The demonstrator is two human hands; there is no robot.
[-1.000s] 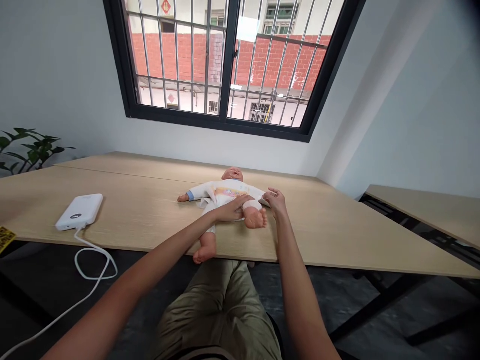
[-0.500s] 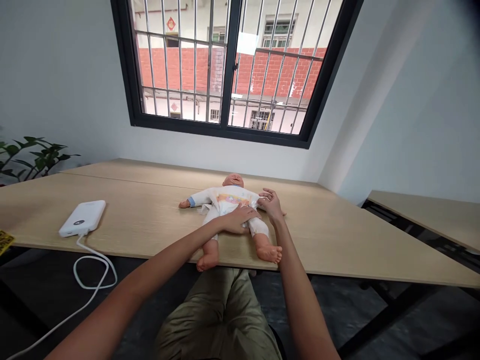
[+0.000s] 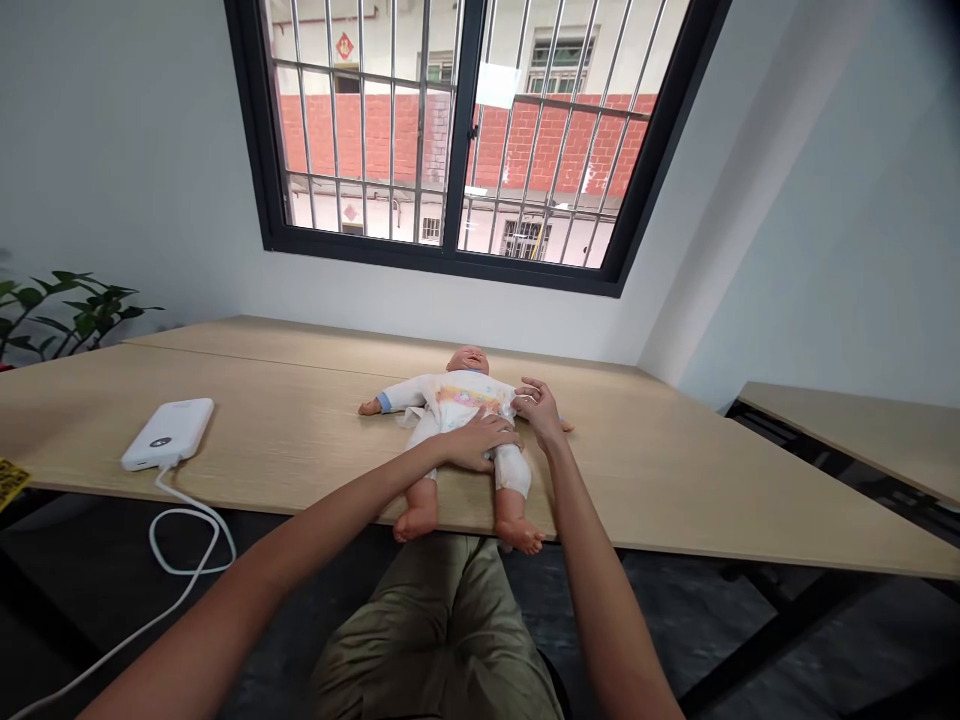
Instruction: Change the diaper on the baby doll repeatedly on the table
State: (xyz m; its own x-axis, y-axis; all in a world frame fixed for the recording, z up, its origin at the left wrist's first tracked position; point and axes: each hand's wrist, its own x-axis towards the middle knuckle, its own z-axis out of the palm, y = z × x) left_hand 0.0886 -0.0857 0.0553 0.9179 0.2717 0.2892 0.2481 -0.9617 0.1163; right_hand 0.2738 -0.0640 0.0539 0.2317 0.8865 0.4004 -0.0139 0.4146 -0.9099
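At frame centre, the baby doll [image 3: 452, 400] is apparently steadied by the left hand [image 3: 478, 441], fingers draped unclenched; whether clothing is pinched by the right hand's [image 3: 538, 412] curled fingers cannot be told.

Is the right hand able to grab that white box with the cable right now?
Probably not easily: the white box lies far over on the left, and the doll and left forearm lie between it and the right hand.

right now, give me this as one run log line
left hand: laid on doll, hip area | right hand: curled at doll's side, grip unclear | doll: face up on table | white device: left of doll
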